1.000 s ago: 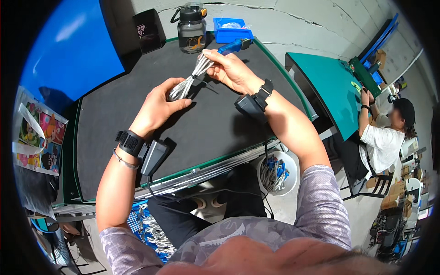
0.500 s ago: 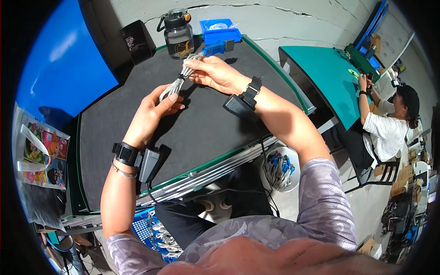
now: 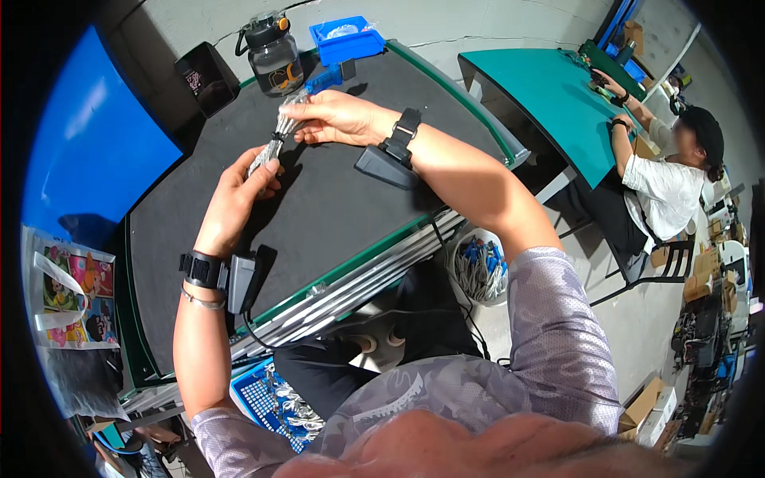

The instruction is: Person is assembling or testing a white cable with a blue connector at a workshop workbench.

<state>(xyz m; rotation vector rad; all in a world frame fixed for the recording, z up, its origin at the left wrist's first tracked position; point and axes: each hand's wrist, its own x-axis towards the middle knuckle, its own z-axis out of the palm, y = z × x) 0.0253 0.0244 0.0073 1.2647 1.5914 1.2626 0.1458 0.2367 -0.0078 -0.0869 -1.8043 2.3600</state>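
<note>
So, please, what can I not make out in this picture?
Head view:
Cable bundle, lower end: covered by the fingers of the left hand.
White bucket, right side: behind the right sleeve.
Blue basket, right part: behind the trouser leg and shirt.
Blue tray, its contents: too small to identify.

Bright light from above. 1 pale glare streak on the blue board [image 3: 96, 143]. Dark shadows on the black mat [image 3: 343, 231], 1 just right of the left hand [image 3: 239, 182]. Fisheye bends straight edges; corners black. Far-right clutter [image 3: 701, 283] soft, possibly out of focus.
</note>
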